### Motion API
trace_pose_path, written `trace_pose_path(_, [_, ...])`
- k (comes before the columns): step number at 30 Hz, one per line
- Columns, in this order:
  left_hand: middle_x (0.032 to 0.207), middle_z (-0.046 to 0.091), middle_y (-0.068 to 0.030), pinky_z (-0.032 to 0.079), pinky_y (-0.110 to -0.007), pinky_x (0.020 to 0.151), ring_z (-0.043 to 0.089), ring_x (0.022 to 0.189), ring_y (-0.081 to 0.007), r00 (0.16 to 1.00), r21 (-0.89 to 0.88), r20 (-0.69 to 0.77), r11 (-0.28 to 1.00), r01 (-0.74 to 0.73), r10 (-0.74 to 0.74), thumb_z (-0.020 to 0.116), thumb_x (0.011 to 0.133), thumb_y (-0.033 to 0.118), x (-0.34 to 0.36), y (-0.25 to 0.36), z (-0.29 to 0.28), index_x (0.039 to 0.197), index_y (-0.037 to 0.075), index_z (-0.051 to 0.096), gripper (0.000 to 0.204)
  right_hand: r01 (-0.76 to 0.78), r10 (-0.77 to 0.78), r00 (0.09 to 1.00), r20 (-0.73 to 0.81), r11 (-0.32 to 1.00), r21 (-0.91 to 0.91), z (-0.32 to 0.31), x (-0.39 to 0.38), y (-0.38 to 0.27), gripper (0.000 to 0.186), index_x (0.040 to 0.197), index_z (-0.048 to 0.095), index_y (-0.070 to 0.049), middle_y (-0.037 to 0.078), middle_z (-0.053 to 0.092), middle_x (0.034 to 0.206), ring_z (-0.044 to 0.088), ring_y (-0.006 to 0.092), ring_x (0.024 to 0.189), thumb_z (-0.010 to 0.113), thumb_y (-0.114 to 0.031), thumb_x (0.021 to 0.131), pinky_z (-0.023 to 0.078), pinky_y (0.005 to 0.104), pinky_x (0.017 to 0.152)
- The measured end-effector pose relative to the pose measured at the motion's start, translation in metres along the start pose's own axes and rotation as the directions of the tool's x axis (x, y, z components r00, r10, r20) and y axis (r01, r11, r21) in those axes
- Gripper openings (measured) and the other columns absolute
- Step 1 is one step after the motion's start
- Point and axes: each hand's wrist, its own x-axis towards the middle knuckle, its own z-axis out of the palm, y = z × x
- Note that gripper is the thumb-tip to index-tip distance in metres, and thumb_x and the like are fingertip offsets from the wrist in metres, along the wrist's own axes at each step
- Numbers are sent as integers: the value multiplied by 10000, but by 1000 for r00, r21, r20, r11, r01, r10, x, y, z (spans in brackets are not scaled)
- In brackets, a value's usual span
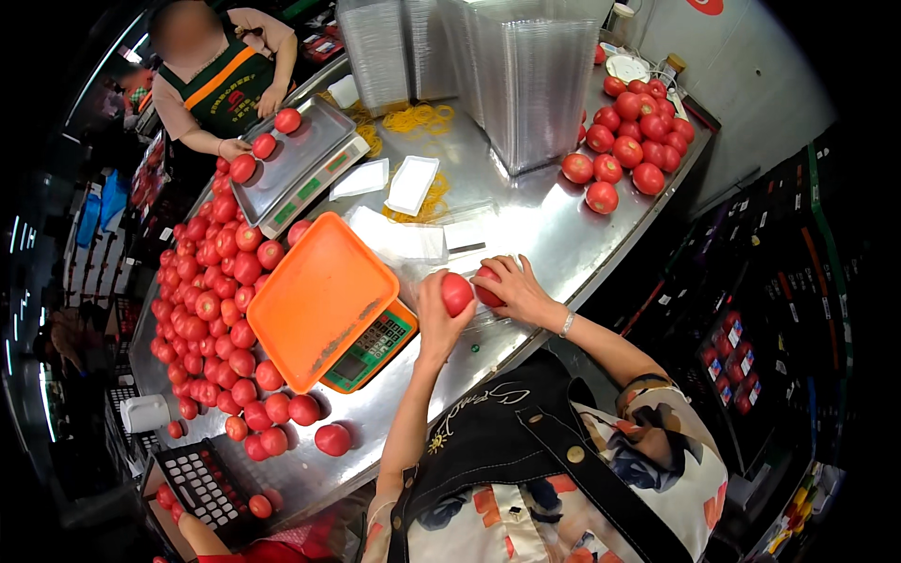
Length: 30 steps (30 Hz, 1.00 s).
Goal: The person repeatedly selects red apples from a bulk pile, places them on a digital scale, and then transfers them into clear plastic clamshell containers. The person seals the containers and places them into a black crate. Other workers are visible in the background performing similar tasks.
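Observation:
My left hand (437, 317) is closed round a red tomato (457, 295). Close beside it, my right hand (519, 293) curls its fingers over a second tomato, whose red side shows at the fingertips. Both hands are low over the metal table (554, 235), near its front edge. Under and around them lies something thin and transparent, maybe a plastic tray; its outline is hard to make out. Just left of my left hand stands a scale with an orange pan (324, 300) and a green keypad (374, 349).
A large heap of tomatoes (211, 310) spreads along the left; a smaller pile (638, 136) sits far right. Tall stacks of transparent plastic boxes (535, 94) stand at the back. White trays (411, 185) lie by yellow rubber bands (419, 118). A co-worker handles tomatoes at a metal-pan scale (310, 155).

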Motion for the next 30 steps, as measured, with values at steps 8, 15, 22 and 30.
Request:
trace_pose_path(8, [1377,355,-149,184,-729,1002,383,1276,-349,996,462,80,887,-9,-32,748,766,332,-10,-4,35,1394,110,352,775,-19,18,998,-66,1000,-6,6,-3,4,762,1320,474,-176,130,401,1371,353,328,1290,803,-175,633,267,602,1037])
trace_pose_path(15, [1354,386,-140,192,-718,1008,412,1255,-342,976,414,212,909,-48,-45,775,711,238,-6,-5,19,1395,118,335,822,11,-12,999,-35,1000,-22,1,1,6,726,1279,495,-162,130,421,1309,381,326,1247,801,-161,620,279,603,1023])
trace_pose_path(22, [1305,448,-135,251,-673,983,438,1224,-333,992,58,101,996,69,-75,764,694,262,0,-4,20,1287,80,437,701,-5,15,996,-93,995,99,4,-2,8,738,1267,508,-166,138,422,1306,388,347,1232,807,-188,593,301,565,1014])
trace_pose_path(30, [1462,299,-204,167,-746,995,215,1377,-417,990,548,102,836,24,-96,686,809,346,-13,1,40,1355,-33,362,740,-8,9,994,-108,1000,9,-1,-8,2,674,1283,514,-149,136,450,1323,422,334,1226,772,-192,661,319,527,1026])
